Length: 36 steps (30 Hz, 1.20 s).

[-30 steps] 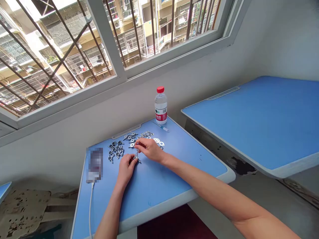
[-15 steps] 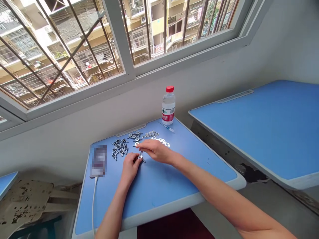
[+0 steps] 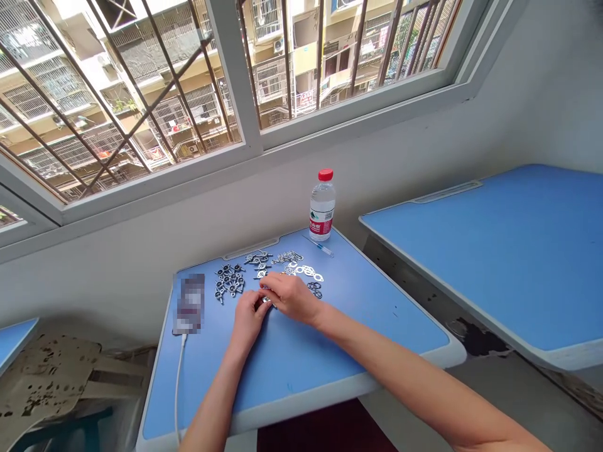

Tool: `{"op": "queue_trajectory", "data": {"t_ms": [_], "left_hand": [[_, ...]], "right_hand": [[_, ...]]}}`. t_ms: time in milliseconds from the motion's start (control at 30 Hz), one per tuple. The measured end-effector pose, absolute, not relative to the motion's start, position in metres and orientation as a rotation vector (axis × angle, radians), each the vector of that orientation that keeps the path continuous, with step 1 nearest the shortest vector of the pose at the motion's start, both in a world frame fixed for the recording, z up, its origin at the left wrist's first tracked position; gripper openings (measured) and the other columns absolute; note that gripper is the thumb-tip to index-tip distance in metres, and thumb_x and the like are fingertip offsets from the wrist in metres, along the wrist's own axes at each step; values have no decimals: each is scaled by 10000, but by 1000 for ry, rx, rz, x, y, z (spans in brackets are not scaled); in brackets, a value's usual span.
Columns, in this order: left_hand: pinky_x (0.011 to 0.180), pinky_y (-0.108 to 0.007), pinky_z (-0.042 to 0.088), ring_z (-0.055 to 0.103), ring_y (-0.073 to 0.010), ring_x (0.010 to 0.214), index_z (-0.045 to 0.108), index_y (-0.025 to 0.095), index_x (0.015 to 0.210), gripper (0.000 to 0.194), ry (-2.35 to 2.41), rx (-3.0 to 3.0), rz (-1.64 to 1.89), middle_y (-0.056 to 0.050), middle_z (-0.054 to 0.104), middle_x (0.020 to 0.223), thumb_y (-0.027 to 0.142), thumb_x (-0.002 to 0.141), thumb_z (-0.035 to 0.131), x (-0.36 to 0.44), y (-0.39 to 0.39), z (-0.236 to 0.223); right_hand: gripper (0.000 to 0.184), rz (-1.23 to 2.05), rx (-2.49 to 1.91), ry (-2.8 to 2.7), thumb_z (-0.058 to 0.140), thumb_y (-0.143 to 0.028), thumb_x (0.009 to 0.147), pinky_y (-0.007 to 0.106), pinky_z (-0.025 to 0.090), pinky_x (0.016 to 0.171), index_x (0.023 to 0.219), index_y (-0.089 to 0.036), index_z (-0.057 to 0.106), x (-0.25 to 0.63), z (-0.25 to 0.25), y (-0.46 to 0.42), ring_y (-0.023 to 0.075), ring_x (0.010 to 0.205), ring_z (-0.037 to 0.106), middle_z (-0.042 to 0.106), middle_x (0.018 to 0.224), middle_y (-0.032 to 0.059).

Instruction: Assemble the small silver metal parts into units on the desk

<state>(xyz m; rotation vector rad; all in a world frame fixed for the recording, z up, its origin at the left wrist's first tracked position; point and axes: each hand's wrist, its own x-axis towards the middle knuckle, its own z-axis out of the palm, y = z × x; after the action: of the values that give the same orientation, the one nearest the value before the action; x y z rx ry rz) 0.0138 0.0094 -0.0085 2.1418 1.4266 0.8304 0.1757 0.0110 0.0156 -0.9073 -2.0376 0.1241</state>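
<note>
L hand [image 3: 247, 317] pinches small metal fitting [image 3: 267, 300], mostly hidden, just above blue desk [image 3: 330, 351]. R hand [image 3: 292, 298] has moved in over it, fingers curled, grip can't tell. Left of hands: dark bolts [image 3: 229, 280]. Ahead/right: washers [image 3: 306, 271], dark rings [image 3: 315, 289]. Further ahead: water bottle [image 3: 322, 206], water inside.

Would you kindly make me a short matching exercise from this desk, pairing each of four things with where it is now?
Things:
1. Water bottle
2. White cable
3. Right hand
4. Dark metal fittings

Places:
A. Heaped on the desk, left of the hands
B. Upright at the far corner
C. Over a small metal piece, meeting the left hand
D. Running toward the desk's near edge

Pairs: 1-B, 2-D, 3-C, 4-A.
</note>
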Motion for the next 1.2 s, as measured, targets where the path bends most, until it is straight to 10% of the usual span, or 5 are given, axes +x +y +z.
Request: {"op": "queue_trajectory", "data": {"t_ms": [467,1200], "left_hand": [[661,-267,439,545,-156,684,706,180,880,128,1396,2043,812,-2,595,707,181,779,627,13,7,-5],[688,-289,440,546,-177,730,700,198,847,87,1397,2086,852,-13,579,721,203,818,618,12,6,-8]], "right_hand": [[340,467,-873,-2063,411,-120,930,341,541,772,1225,-197,561,194,30,10,196,870,668,710,990,92],[244,345,-939,-2002,419,-163,947,330,532,733,1126,-208,579,186,22,11,205,861,667,704,1021,93]]}}
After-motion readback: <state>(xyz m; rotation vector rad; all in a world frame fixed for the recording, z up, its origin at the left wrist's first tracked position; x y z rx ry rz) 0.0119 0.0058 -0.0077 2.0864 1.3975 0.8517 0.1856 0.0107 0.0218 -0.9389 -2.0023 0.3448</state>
